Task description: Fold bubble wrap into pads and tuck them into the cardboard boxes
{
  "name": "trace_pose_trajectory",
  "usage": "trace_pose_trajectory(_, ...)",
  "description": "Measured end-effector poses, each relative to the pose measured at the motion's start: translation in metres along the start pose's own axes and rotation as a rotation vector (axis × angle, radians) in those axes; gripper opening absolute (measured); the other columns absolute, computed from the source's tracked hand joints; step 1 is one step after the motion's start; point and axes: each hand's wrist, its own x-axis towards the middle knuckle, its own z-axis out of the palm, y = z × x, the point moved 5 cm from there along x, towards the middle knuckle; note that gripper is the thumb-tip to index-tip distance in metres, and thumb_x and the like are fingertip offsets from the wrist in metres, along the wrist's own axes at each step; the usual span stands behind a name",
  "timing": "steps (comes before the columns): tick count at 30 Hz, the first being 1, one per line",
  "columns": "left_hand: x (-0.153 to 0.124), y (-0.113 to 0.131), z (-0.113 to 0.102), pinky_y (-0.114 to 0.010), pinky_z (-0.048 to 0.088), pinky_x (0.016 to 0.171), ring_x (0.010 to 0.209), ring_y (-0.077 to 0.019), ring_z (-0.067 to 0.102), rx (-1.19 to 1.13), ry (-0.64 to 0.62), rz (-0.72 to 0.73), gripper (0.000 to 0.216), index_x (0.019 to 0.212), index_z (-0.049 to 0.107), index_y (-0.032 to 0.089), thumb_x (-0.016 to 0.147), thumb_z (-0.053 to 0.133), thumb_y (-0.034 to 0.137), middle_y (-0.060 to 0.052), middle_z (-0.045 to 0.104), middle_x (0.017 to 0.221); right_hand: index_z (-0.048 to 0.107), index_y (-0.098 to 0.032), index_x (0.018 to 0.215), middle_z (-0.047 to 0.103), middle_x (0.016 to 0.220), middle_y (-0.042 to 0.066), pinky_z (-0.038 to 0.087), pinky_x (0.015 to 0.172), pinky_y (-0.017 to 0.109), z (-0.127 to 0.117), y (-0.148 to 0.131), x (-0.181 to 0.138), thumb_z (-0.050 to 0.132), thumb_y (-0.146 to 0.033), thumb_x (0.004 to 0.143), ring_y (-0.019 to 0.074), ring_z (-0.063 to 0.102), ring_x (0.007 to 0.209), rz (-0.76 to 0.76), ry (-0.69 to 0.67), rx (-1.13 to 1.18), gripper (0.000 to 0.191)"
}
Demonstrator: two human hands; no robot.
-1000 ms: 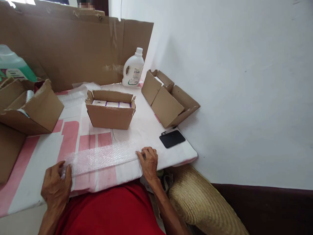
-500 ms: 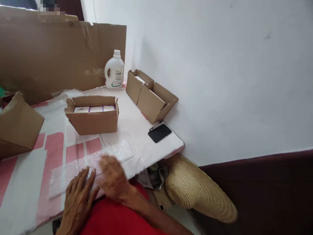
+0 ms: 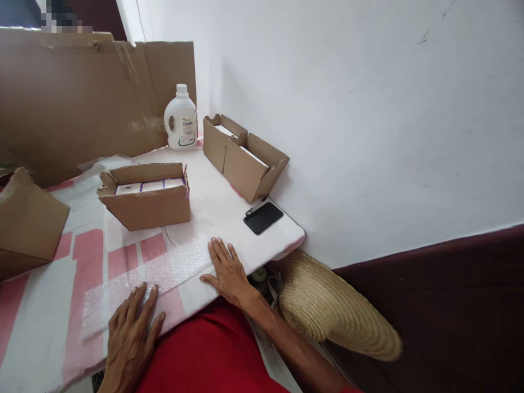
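A long strip of clear bubble wrap (image 3: pixel 164 270) lies flat along the near side of the table. My left hand (image 3: pixel 133 325) rests on its near edge toward the left end, fingers spread. At the strip's right end, my right hand (image 3: pixel 227 270) lies flat with the thumb out and the fingertips on or beside the wrap. Beyond the strip stands an open cardboard box (image 3: pixel 149 210) holding a row of white packets with purple edges.
Two cardboard trays (image 3: pixel 241 164) stand against the wall, with a black phone (image 3: pixel 263 218) before them. A white jug (image 3: pixel 182 123) sits by a large cardboard sheet (image 3: pixel 82 103). Another box (image 3: pixel 33 224) is at left. A straw hat (image 3: pixel 331 305) hangs below the table corner.
My right hand has moved right along the bubble wrap, from near my left hand to the strip's right end, and flattened out. My left hand has stayed in place.
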Motion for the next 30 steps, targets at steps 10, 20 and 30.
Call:
trace_pose_trajectory(10,0.003,0.005,-0.005,-0.04,0.04,0.107,0.135,-0.0272,0.051,0.094,-0.066,-0.029,0.054,0.147,0.049,0.023,0.095,0.057,0.032,-0.013,0.053,0.15,0.067,-0.012,0.113,0.071,0.103,0.011,0.046,0.076,0.036,0.014,-0.122,0.006,0.046,-0.011,0.102,0.0238,0.06,0.095,-0.708,0.181,0.002,0.024)
trace_pose_trajectory(20,-0.004,-0.003,-0.025,-0.036,0.048,0.101,0.126,-0.0226,0.059,-0.018,-0.074,0.008,0.048,0.143,0.05,0.019,0.095,0.057,0.027,-0.013,0.063,0.138,0.061,-0.016,0.081,0.061,0.081,0.005,0.036,0.069,0.035,0.013,-0.11,0.021,0.051,-0.009,0.1,0.0212,0.051,0.08,-0.824,0.233,-0.024,0.023)
trace_pose_trajectory(30,-0.042,-0.023,-0.041,-0.033,0.05,0.097,0.123,-0.0224,0.062,0.04,-0.003,0.175,0.041,0.136,0.058,0.02,0.096,0.051,0.015,-0.012,0.066,0.134,0.062,-0.016,0.09,0.066,0.094,0.007,0.037,0.077,0.034,-0.003,-0.081,0.021,0.057,-0.01,0.094,0.0223,0.052,0.092,-0.615,0.056,0.03,0.009)
